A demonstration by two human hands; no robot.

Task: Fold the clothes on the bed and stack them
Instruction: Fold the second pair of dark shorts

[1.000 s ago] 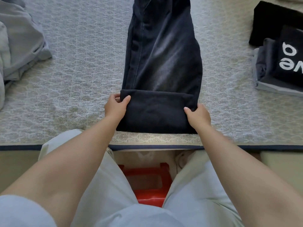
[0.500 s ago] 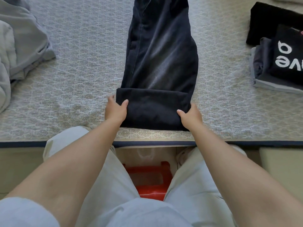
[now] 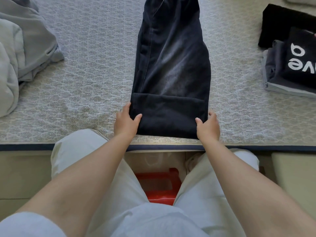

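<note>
Broadly, the bed [image 3: 85, 82] fills the view, its far side cut off. Dark trousers [image 3: 171, 65] run from its near edge out of frame, their near end folded over. Bare cover lies either side. The left hand [image 3: 125, 123] and right hand [image 3: 207, 128] pinch the fold's ends, fingers hidden underneath.

On your right, a folded black garment [image 3: 301, 57] atop the stack carries white lettering. You see it upside down and cropped: only "ve" and one rounded letter read.
</note>
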